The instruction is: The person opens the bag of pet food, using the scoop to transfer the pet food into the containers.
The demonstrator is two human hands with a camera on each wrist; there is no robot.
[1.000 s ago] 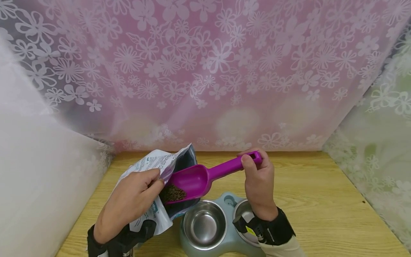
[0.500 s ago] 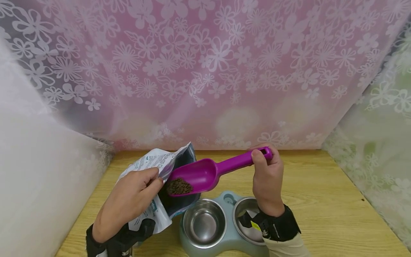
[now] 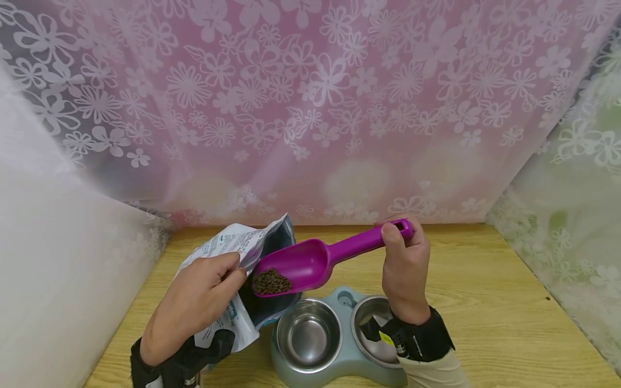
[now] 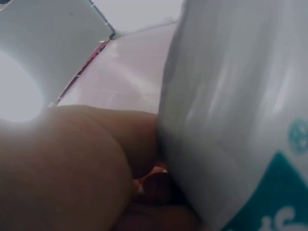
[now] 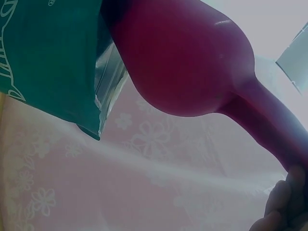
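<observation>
Left hand [image 3: 204, 293] pinching bag [image 3: 233, 245] at its opening, thumb against fingers; right hand [image 3: 406, 269] with fingers curled round scoop [image 3: 310, 261] handle end, thumb on top. Scoop's front end sits in bag mouth, just beside left fingertips; brown pellets [image 3: 271, 282] piled at that end, well apart from right fingers. Likely trouble: spill if right fingers let the front dip, or scoop snags the bag edge; bag may sag if left pinch slackens. Left fingertips partly hidden by bag, bag's depth dark, right fingers cut off in right wrist view.
</observation>
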